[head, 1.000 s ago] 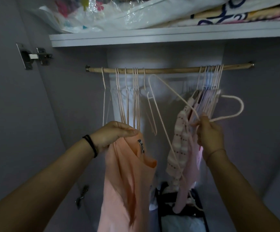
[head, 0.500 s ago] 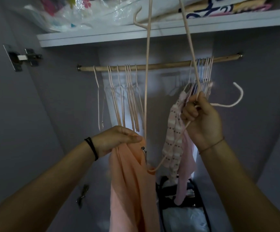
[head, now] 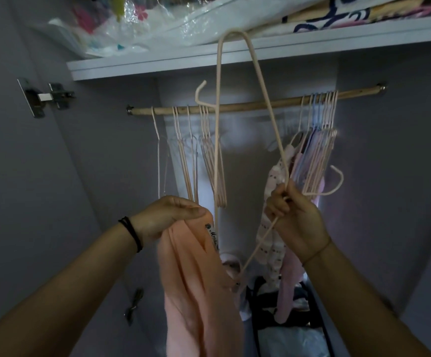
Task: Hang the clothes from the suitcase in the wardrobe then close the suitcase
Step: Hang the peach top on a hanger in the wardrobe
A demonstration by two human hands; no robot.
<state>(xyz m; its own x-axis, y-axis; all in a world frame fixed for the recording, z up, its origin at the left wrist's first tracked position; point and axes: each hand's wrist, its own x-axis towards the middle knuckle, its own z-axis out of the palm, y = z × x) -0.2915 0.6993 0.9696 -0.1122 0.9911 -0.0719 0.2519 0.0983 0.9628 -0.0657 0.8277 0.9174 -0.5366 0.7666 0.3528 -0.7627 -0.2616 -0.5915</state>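
Left hand (head: pixel 168 217) is out in front at about chest level, forearm coming up from lower left with a black band on the wrist. Fingers curled down and pinched on the neckline of a peach top (head: pixel 196 287), which hangs straight below the hand; its label shows just right of the thumb.

Right hand (head: pixel 295 217) is raised at the same level, fist clamped round the wire of a pink hanger (head: pixel 254 73). That hanger stands on end: one corner sticks up in front of the shelf (head: pixel 312 47), the long bar runs down from there and its bottom end goes behind the peach top. A hook pokes out to the right of the fist; can't tell whether it's the same hanger's.

Wooden rail (head: pixel 248 105) runs across behind, empty hangers bunched left, more hangers at right with a striped garment (head: pixel 273 228) and a pink one on them.

Suitcase isn't in view. Dark straps and pale bundles sit on the wardrobe floor, too dim to identify. Bagged bedding on the shelf is cut off at the top. Both elbows run out of frame.
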